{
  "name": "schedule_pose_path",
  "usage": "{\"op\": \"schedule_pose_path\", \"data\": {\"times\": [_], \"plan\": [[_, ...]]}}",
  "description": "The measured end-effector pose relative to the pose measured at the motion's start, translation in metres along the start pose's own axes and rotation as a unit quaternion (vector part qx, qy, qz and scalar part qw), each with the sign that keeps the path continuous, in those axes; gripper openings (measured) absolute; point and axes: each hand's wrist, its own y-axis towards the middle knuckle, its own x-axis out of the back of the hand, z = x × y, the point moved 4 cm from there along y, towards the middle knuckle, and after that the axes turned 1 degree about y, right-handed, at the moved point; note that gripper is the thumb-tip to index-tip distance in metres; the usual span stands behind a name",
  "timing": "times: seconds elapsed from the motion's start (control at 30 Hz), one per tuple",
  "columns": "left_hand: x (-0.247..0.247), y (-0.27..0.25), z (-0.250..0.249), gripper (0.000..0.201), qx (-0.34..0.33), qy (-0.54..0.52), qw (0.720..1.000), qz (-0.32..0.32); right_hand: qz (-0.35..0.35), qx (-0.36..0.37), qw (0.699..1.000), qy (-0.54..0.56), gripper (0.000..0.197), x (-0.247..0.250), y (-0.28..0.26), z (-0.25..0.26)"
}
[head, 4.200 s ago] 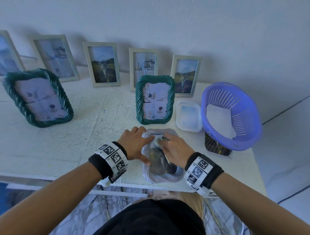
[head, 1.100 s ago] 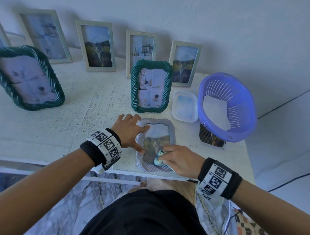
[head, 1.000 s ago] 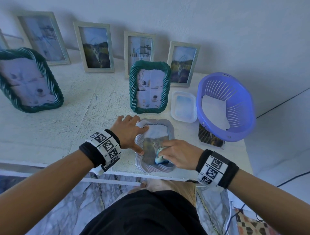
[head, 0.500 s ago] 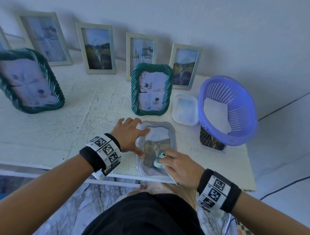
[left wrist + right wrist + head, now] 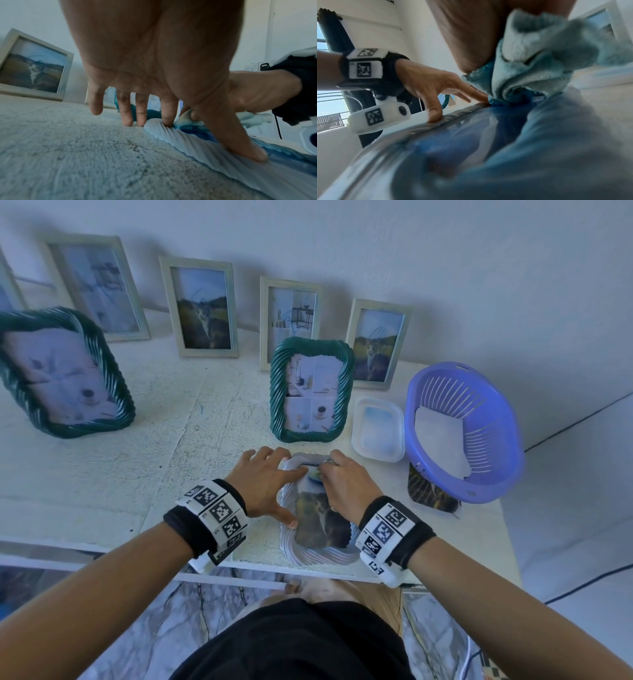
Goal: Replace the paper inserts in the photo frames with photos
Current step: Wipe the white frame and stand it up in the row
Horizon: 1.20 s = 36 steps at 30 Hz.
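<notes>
A white rope-edged photo frame (image 5: 318, 554) lies flat at the table's front edge with a cat photo (image 5: 323, 525) behind its glass. My left hand (image 5: 270, 484) presses spread, straight fingers on the frame's left rim (image 5: 171, 134); the thumb (image 5: 240, 146) rests on the rim too. My right hand (image 5: 342, 484) grips a bunched light-blue cloth (image 5: 530, 60) and holds it against the glass near the frame's far end (image 5: 313, 474). The cloth (image 5: 188, 121) shows just behind my left index finger.
A green rope frame (image 5: 311, 390) stands just behind the hands, another (image 5: 65, 374) at far left. Several pale wooden frames (image 5: 200, 306) lean on the wall. A clear plastic tub (image 5: 378, 429) and a purple basket (image 5: 462, 433) with white paper sit right, a loose photo (image 5: 430, 491) beneath it.
My right hand has slid the cloth from the near end of the glass up to the far end. The left hand has kept pressing the frame's left rim.
</notes>
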Motion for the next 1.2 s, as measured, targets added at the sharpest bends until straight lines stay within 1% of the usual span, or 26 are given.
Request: {"op": "schedule_pose_path", "data": {"times": [0.03,0.1,0.17,0.27,0.37,0.47,0.53,0.6,0.67,0.73,0.77,0.8,0.9,0.97,1.03,1.13,1.2], "plan": [[-0.001,0.0,0.0,0.105,0.002,-0.003,1.0,-0.001,-0.015,0.005,1.0,0.016,0.012,-0.002,-0.002,0.002],[-0.001,0.001,0.001,0.105,0.003,-0.005,1.0,-0.004,-0.015,0.014,0.998,0.056,0.01,-0.009,-0.008,0.004],[-0.001,0.001,0.0,0.105,0.004,-0.006,1.0,-0.004,0.008,0.034,0.996,0.085,0.016,-0.015,-0.013,0.007],[-0.001,0.001,0.001,0.105,0.005,0.001,1.0,-0.005,0.053,0.067,0.991,0.101,0.025,-0.018,-0.026,0.014],[0.0,0.001,0.001,0.105,0.005,0.001,1.0,-0.005,0.088,0.084,0.985,0.122,0.029,-0.019,-0.044,0.017],[0.001,0.001,0.001,0.105,0.003,-0.004,1.0,-0.001,0.115,0.088,0.978,0.15,0.027,-0.013,-0.058,0.011],[0.001,0.001,0.001,0.105,0.003,-0.007,1.0,0.001,0.134,0.088,0.976,0.148,0.026,-0.003,-0.06,0.004],[0.0,0.0,0.002,0.105,0.002,-0.01,1.0,0.001,0.113,0.081,0.981,0.137,0.024,0.012,-0.055,-0.005],[-0.001,0.0,0.002,0.104,0.0,-0.013,1.0,-0.003,0.051,0.04,0.99,0.127,0.023,0.026,-0.042,-0.023],[-0.002,0.0,0.002,0.104,0.001,-0.019,1.0,-0.006,-0.023,-0.029,0.993,0.115,0.022,0.037,-0.023,-0.042],[-0.002,0.0,0.002,0.104,0.002,-0.021,1.0,-0.006,-0.048,-0.069,0.991,0.103,0.026,0.038,-0.012,-0.051],[-0.003,0.0,0.003,0.104,0.003,-0.023,1.0,-0.005,-0.06,-0.105,0.989,0.09,0.031,0.04,-0.002,-0.058],[-0.004,0.0,0.003,0.104,0.006,-0.037,0.999,-0.006,-0.054,-0.188,0.98,0.025,0.032,0.042,0.029,-0.071],[-0.005,-0.001,0.004,0.104,0.006,-0.046,0.999,-0.007,-0.053,-0.218,0.974,-0.037,0.034,0.043,0.043,-0.078],[-0.006,-0.002,0.004,0.103,0.01,-0.055,0.998,-0.005,-0.043,-0.234,0.969,-0.072,0.039,0.038,0.054,-0.083],[-0.007,-0.004,0.004,0.103,0.013,-0.072,0.997,-0.006,-0.024,-0.26,0.964,-0.047,0.046,0.027,0.057,-0.086],[-0.008,-0.005,0.005,0.102,0.014,-0.086,0.996,-0.013,-0.04,-0.252,0.965,-0.051,0.049,0.024,0.05,-0.081]]}}
